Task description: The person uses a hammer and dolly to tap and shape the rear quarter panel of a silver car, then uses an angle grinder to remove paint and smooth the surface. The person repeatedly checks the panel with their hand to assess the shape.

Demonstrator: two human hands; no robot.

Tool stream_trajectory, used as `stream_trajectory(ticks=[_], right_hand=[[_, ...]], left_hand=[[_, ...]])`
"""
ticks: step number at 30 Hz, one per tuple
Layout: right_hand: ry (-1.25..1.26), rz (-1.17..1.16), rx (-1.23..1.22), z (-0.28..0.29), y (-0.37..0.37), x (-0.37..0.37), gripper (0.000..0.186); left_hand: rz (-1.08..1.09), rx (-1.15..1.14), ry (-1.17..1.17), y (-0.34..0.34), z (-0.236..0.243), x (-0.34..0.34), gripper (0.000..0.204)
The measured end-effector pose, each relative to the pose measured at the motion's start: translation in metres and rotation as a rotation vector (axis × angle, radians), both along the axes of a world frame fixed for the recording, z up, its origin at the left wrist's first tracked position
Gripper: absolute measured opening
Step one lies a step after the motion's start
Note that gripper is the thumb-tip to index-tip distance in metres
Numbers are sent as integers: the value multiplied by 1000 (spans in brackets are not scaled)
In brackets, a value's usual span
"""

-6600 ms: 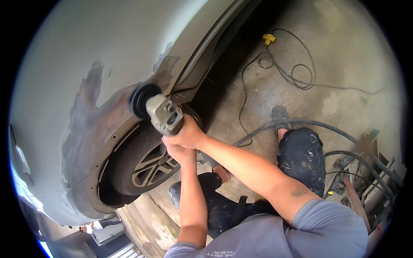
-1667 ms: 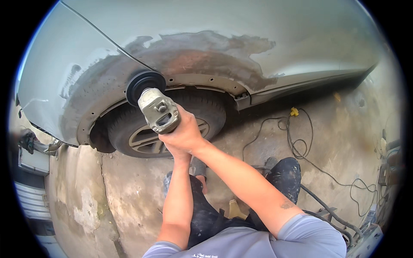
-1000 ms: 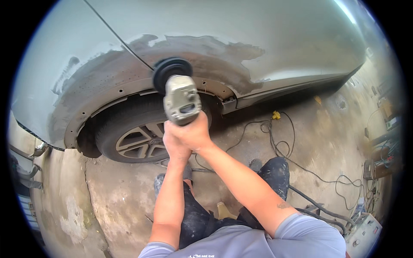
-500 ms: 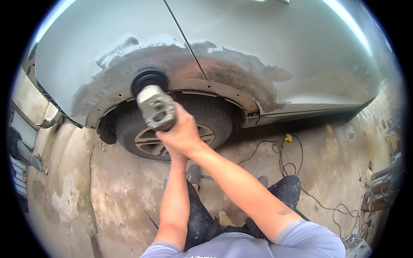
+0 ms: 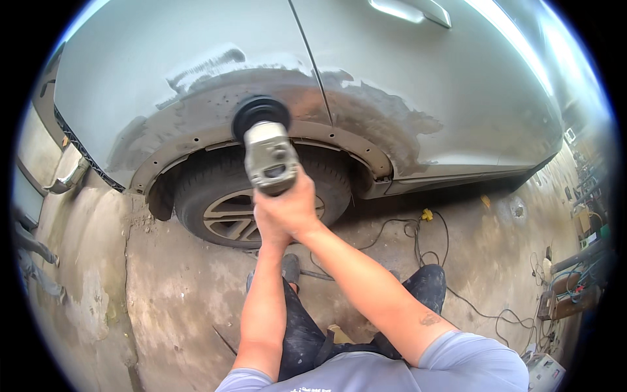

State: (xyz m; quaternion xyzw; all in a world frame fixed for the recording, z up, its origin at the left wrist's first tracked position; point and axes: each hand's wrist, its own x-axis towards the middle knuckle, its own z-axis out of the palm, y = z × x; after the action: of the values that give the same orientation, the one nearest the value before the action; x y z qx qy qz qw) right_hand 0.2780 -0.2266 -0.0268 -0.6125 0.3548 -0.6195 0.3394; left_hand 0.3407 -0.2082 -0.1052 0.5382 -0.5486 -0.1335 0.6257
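Note:
Both my hands are closed around the rear of a power sander with a grey body (image 5: 271, 157). My right hand (image 5: 299, 204) wraps its back end, and my left hand (image 5: 268, 225) grips close against it, its fingers partly hidden. At the far end a round black disc (image 5: 261, 115), blurred by motion, lies at the fender just above the wheel arch. Around it the silver car (image 5: 196, 39) has a dull, sanded band with bare reddish and grey patches (image 5: 375, 108) curving over the arch. The tire (image 5: 326, 176) sits below the tool.
A black cable (image 5: 447, 228) with a yellow connector (image 5: 427, 215) loops over the concrete floor (image 5: 176, 294) at right. Hoses and tools (image 5: 575, 281) crowd the right edge. Another person's legs (image 5: 39, 261) show at far left. A door handle (image 5: 418, 10) is at the top.
The car appears lower and the door handle has come more into view. Along the arch, the sander has shifted right, toward the panel seam. Both hands keep their grip.

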Motion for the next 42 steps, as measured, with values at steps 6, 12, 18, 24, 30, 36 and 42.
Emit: stream_trajectory(ticks=[6,12,18,24,30,36,42], right_hand=[[36,12,64,-6,6,-5,48],[-173,-57,140,-37,-2,-16,25],[112,86,-43,4,8,24,52],[48,66,-27,10,8,44,54],[-48,-43,73,-3,-3,16,41],[227,118,-43,32,2,68,51],[-93,135,77,0,-3,52,49]], left_hand=[[29,5,-35,1,-23,-1,48],[-40,112,-127,-1,-8,-3,43],[56,-62,153,0,-20,21,50],[1,-27,148,3,-1,44,48],[-46,53,29,2,21,19,46],[-145,-134,464,-5,10,57,46],[-49,14,90,8,30,61,45]])
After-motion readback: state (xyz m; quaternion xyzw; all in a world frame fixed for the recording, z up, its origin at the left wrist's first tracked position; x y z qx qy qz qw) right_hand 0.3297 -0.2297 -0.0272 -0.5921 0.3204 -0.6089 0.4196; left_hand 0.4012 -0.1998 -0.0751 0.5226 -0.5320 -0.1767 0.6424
